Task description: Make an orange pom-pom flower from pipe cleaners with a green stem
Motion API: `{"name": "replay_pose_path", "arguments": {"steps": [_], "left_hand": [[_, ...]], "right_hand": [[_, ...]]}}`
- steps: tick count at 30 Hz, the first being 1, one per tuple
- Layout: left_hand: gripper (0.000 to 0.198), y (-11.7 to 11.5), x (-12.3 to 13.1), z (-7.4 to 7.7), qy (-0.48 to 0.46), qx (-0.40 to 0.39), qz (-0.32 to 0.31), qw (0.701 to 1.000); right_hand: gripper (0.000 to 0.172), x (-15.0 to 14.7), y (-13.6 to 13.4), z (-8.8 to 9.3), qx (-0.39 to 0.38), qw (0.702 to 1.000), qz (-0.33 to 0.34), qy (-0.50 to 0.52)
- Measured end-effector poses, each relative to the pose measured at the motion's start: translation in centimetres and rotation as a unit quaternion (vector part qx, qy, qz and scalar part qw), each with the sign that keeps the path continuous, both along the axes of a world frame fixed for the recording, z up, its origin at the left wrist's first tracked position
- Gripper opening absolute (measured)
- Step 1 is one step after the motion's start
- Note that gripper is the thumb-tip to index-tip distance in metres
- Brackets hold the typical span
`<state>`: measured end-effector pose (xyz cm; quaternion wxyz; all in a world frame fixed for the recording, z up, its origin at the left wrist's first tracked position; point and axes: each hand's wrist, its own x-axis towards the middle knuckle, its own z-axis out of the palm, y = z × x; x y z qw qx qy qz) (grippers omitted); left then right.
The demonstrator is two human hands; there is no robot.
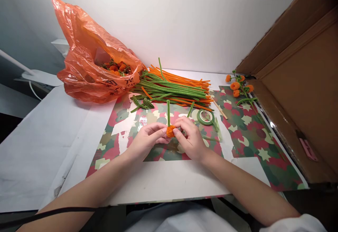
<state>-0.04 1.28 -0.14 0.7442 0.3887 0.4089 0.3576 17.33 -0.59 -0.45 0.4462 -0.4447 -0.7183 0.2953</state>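
My left hand [148, 138] and my right hand [190, 137] meet at the middle of the table, both pinching a small orange fuzzy ball [170, 131]. A green pipe cleaner stem [168, 112] rises straight up from that ball. A second green stem [190, 109] leans out behind my right hand. Both hands rest over a red, green and cream patterned paper [245, 133]. A roll of green tape [205, 116] lies just beyond my right hand.
A pile of green and orange pipe cleaners [174, 87] lies at the back. An orange plastic bag [97, 62] holding orange balls sits back left. A finished orange flower sprig [241, 89] lies back right beside a cardboard box [303, 94]. A thin wooden stick [219, 109] lies near the tape.
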Motion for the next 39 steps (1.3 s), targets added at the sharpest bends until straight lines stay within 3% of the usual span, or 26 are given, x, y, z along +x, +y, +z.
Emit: {"name": "replay_pose_path", "arguments": {"steps": [11,27,36,39], "left_hand": [[0.020,0.22,-0.42,0.38,0.053,0.007,-0.015,0.998],[0.019,-0.15,-0.31,0.63,0.159,0.124,-0.003,0.979],[0.028,-0.05,0.04,0.20,0.084,0.076,0.032,0.993],[0.029,0.26,0.00,0.11,0.060,0.054,0.095,0.992]], "right_hand": [[0.011,0.00,-0.02,0.09,0.032,0.999,-0.011,-0.042],[0.011,-0.22,-0.22,-0.54,0.029,0.991,-0.049,-0.119],[0.010,-0.18,-0.07,-0.47,0.049,0.994,-0.032,-0.093],[0.013,-0.04,-0.28,0.15,0.095,0.987,-0.089,-0.091]]}}
